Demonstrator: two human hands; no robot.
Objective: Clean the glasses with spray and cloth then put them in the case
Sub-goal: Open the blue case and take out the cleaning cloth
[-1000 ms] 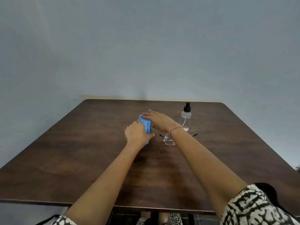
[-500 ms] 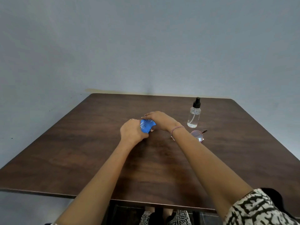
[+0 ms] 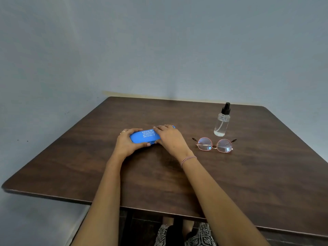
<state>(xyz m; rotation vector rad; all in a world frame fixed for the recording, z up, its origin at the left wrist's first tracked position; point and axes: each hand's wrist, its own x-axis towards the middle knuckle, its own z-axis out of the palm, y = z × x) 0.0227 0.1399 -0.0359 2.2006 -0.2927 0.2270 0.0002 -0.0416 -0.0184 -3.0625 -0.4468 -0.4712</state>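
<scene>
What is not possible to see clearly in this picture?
In the head view:
Ends of the case: covered by the left hand and right hand.
Small print on the case: too small to read.
Cloth: nowhere in sight; perhaps inside the case, cannot tell.

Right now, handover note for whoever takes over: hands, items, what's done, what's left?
Left hand grips the left end of the blue case; right hand grips its right end.
The case lies on the table and looks closed.
Glasses lie unfolded to its right, with the spray bottle upright behind them.
No cloth in view.
Done: nothing evident.
Left: open the case, spray, wipe, case the glasses.
</scene>
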